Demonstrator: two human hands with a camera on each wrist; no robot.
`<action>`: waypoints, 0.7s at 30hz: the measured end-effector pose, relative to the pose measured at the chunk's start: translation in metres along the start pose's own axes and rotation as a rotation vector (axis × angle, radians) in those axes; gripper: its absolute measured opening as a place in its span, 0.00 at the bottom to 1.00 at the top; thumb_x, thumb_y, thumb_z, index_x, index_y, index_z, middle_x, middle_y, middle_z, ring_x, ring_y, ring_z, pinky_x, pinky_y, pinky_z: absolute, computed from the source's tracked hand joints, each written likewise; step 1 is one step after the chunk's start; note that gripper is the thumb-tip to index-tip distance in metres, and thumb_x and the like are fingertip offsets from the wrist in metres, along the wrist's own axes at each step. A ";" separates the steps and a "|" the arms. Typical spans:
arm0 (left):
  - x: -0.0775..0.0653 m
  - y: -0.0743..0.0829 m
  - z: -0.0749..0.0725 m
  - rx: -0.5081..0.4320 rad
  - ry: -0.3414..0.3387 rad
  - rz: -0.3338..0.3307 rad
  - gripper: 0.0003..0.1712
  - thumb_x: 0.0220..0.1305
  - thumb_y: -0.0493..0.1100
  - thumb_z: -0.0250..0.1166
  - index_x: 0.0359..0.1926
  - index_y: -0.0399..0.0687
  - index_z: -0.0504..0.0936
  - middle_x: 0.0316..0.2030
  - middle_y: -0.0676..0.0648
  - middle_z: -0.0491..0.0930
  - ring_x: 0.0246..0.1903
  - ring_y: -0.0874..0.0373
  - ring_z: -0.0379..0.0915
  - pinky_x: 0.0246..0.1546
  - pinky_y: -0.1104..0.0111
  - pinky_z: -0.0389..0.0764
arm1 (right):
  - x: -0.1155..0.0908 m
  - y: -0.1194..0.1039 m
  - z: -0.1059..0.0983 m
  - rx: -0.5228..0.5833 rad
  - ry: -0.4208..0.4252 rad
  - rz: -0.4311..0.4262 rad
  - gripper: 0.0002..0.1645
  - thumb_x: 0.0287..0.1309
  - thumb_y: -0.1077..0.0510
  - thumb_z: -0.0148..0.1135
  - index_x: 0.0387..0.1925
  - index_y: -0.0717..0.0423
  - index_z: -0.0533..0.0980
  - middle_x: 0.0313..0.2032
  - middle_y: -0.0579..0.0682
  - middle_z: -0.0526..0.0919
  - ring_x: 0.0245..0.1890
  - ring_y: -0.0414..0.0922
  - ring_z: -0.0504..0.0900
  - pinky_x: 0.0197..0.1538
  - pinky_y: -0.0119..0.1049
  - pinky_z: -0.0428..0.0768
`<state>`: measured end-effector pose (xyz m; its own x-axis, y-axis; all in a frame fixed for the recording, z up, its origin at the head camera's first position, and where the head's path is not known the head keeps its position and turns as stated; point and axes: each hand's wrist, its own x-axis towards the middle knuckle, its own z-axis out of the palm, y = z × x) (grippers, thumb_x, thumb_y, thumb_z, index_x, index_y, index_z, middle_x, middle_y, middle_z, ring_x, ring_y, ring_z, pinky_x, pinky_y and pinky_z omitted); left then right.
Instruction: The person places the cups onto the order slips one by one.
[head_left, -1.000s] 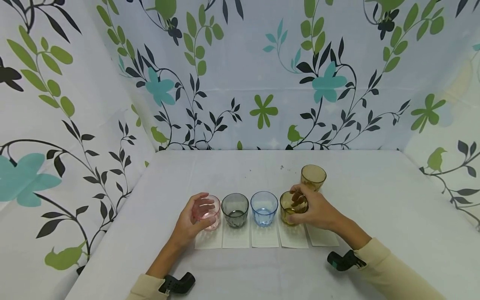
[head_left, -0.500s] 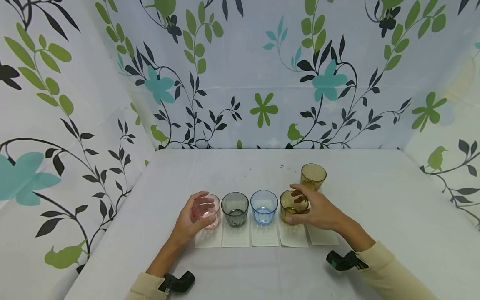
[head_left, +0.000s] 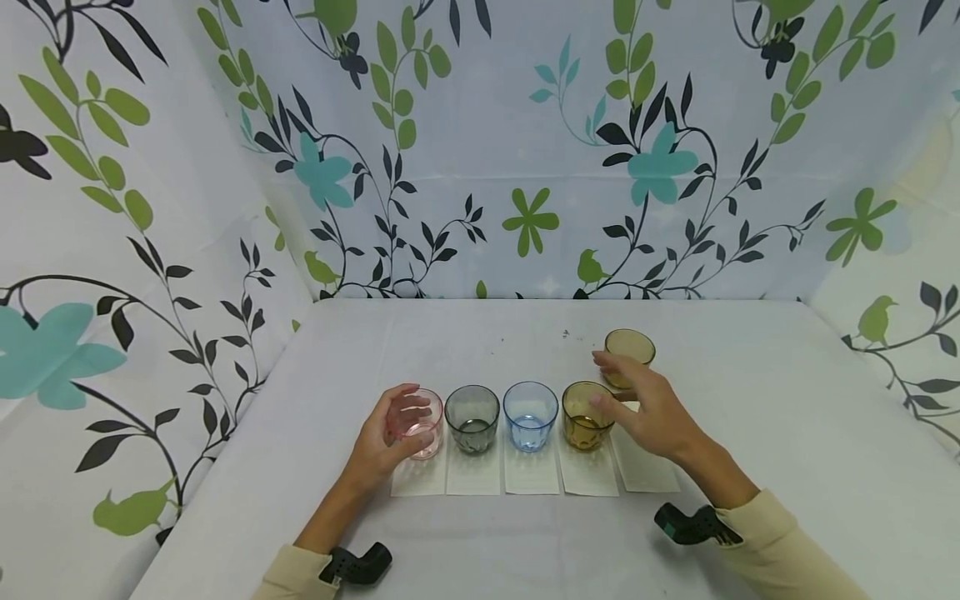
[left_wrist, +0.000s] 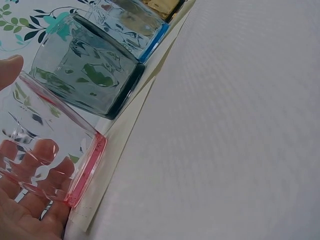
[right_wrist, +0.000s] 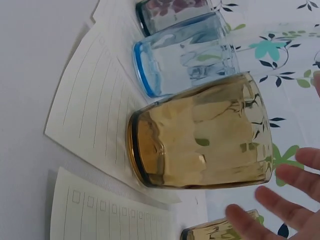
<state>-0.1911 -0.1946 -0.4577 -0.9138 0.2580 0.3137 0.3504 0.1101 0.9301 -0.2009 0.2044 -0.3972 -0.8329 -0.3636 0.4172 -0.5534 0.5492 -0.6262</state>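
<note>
A clear pink glass tumbler (head_left: 429, 433) stands at the left end of a row, and my left hand (head_left: 377, 440) holds it, fingers behind it and thumb across the near side. Beside it come a grey tumbler (head_left: 472, 421), a blue tumbler (head_left: 530, 421) and a dark amber tumbler (head_left: 581, 429), all upright. My right hand (head_left: 654, 415) is spread at the right of the dark amber tumbler. In the right wrist view its fingers (right_wrist: 285, 207) are apart from that glass. Behind, partly covered by this hand, is a lighter amber tumbler (head_left: 628, 343).
Several paper slips lie in a row on the white table (head_left: 495, 542). The row's glasses stand on them; the rightmost slip (head_left: 647, 473) bears no glass. A patterned cloth (head_left: 450, 150) hangs behind and at both sides. Each wrist wears a black camera (head_left: 686, 523).
My right hand has let go of the dark amber tumbler and moved up and to the right, towards the lighter amber one. My left hand stays on the pink tumbler.
</note>
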 end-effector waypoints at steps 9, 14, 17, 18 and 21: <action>0.000 0.000 0.000 0.009 0.005 -0.013 0.39 0.63 0.36 0.67 0.71 0.36 0.61 0.61 0.35 0.74 0.62 0.37 0.71 0.60 0.64 0.77 | 0.007 0.011 -0.002 -0.097 0.233 -0.097 0.32 0.59 0.62 0.68 0.64 0.63 0.72 0.62 0.58 0.77 0.62 0.54 0.72 0.58 0.50 0.74; 0.000 0.000 -0.001 0.012 0.004 -0.016 0.39 0.63 0.36 0.67 0.71 0.36 0.60 0.61 0.36 0.75 0.62 0.38 0.71 0.60 0.62 0.77 | 0.013 0.021 -0.003 -0.098 0.319 -0.108 0.33 0.54 0.61 0.71 0.62 0.65 0.73 0.62 0.61 0.75 0.66 0.57 0.65 0.61 0.57 0.68; 0.000 -0.001 -0.001 0.010 0.003 -0.016 0.39 0.63 0.36 0.67 0.72 0.35 0.60 0.61 0.37 0.75 0.62 0.38 0.71 0.61 0.62 0.77 | 0.016 0.027 -0.003 -0.106 0.344 -0.130 0.35 0.52 0.61 0.71 0.62 0.64 0.73 0.63 0.62 0.74 0.68 0.61 0.62 0.66 0.64 0.61; 0.000 -0.001 -0.001 0.011 0.004 -0.016 0.39 0.63 0.36 0.67 0.71 0.35 0.60 0.61 0.37 0.75 0.62 0.38 0.71 0.61 0.62 0.77 | 0.017 0.029 -0.003 -0.107 0.350 -0.136 0.35 0.52 0.60 0.71 0.63 0.64 0.73 0.64 0.62 0.73 0.69 0.62 0.61 0.67 0.66 0.59; 0.000 -0.001 -0.001 0.009 0.003 -0.009 0.39 0.63 0.35 0.66 0.71 0.35 0.60 0.61 0.36 0.74 0.62 0.37 0.71 0.61 0.62 0.77 | 0.021 0.033 -0.004 -0.097 0.364 -0.119 0.37 0.53 0.60 0.70 0.65 0.63 0.71 0.66 0.62 0.71 0.71 0.63 0.58 0.69 0.67 0.56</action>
<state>-0.1913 -0.1954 -0.4583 -0.9177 0.2538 0.3057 0.3437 0.1209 0.9313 -0.2367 0.2179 -0.4070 -0.6984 -0.1484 0.7001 -0.6289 0.5942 -0.5014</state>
